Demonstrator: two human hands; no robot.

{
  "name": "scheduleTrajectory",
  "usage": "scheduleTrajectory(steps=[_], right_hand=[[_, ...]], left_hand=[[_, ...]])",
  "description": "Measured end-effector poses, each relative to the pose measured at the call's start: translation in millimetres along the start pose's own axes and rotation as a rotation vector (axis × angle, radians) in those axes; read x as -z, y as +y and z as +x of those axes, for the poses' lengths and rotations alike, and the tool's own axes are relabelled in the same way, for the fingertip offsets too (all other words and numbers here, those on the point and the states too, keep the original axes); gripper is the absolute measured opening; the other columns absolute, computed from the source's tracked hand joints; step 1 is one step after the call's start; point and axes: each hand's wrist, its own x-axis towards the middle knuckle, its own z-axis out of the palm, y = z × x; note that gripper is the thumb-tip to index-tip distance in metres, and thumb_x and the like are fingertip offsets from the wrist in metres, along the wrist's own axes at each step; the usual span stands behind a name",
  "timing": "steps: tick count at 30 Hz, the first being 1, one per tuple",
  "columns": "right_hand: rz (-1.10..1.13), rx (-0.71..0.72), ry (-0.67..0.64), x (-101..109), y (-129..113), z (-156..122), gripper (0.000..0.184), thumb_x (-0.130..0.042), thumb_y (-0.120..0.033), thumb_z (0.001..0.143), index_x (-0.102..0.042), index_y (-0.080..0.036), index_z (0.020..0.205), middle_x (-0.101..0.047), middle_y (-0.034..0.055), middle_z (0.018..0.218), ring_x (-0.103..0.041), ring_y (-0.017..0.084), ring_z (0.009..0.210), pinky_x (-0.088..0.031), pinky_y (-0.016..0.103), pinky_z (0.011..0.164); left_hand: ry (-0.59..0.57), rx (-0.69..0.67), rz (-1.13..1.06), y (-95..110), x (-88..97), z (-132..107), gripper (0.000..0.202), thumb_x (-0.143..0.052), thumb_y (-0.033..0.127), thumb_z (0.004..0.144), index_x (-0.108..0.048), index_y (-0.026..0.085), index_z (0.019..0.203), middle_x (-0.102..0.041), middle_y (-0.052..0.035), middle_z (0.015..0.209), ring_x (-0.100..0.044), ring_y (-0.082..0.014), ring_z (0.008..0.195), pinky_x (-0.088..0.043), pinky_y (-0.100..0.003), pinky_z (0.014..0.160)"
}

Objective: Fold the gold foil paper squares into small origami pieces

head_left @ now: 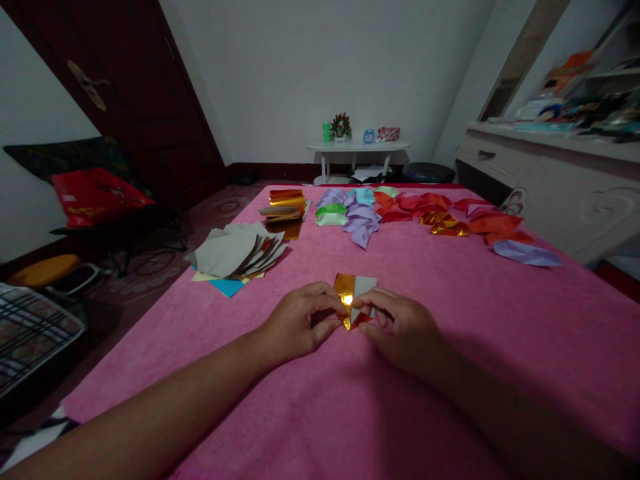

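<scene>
While the left hand (295, 323) and right hand (400, 327) pinch a gold foil paper (353, 297) between them on the pink cloth (450, 300), paper stacks (240, 253) lie beyond.

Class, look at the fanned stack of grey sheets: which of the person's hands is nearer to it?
Left. The left hand lies below and just right of the stack of grey sheets; the right hand is farther right, beyond the gold paper.
</scene>
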Motion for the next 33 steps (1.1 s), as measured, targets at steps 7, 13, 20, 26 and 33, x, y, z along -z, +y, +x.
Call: scheduleTrajectory(steps=[7, 13, 20, 26, 33], right_hand=[[0.17, 0.055, -0.1, 6, 3, -3, 0.026, -0.049, -0.003, 0.069, -0.066, -0.02, 0.074, -0.061, -0.0009, 0.079, -0.052, 0.01, 0.061, -0.037, 0.021, 0.055], [0.174, 0.089, -0.122, 6, 3, -1, 0.022, -0.052, -0.004, 0.07, -0.067, -0.02, 0.073, -0.06, 0.0005, 0.081, -0.054, 0.011, 0.065, -0.04, 0.021, 0.057], [0.159, 0.049, -0.147, 9, -1, -1, 0.017, -0.053, -0.009, 0.072, -0.067, -0.02, 0.074, -0.059, -0.0003, 0.08, -0.053, 0.01, 0.063, -0.038, 0.021, 0.056], [0.088, 0.03, -0.112, 7, -6, 2, 0.029, -0.055, -0.024, 0.081, -0.054, -0.017, 0.053, -0.053, -0.0012, 0.068, -0.049, 0.01, 0.059, -0.035, 0.023, 0.056], [-0.047, -0.02, 0.002, -1, -11, -1, 0.017, -0.064, -0.015, 0.069, -0.065, -0.021, 0.085, -0.059, -0.0033, 0.073, -0.051, 0.012, 0.066, -0.035, 0.024, 0.061]], left_hand=[[-0.03, 0.005, -0.004, -3, 0.1, -1, 0.026, -0.06, 0.011, 0.078, -0.066, 0.019, 0.102, -0.063, -0.005, 0.093, -0.058, -0.0145, 0.081, -0.049, -0.028, 0.073], [-0.06, 0.007, 0.046, -4, 1.3, 1, 0.039, -0.059, 0.015, 0.081, -0.059, 0.022, 0.119, -0.062, -0.0052, 0.096, -0.057, -0.0162, 0.086, -0.048, -0.03, 0.076], [-0.113, 0.044, -0.104, -6, 3.9, 3, 0.011, -0.06, 0.013, 0.082, -0.07, 0.018, 0.082, -0.06, -0.0032, 0.083, -0.057, -0.0136, 0.081, -0.048, -0.026, 0.075], [-0.162, 0.039, -0.211, -6, 11.3, 4, 0.012, -0.06, 0.011, 0.082, -0.071, 0.015, 0.084, -0.061, -0.0055, 0.087, -0.059, -0.013, 0.082, -0.049, -0.026, 0.075], [-0.185, -0.035, -0.194, -11, 14.1, 4, 0.014, -0.057, 0.013, 0.085, -0.071, 0.015, 0.085, -0.062, -0.0061, 0.086, -0.06, -0.0127, 0.082, -0.05, -0.025, 0.076]])
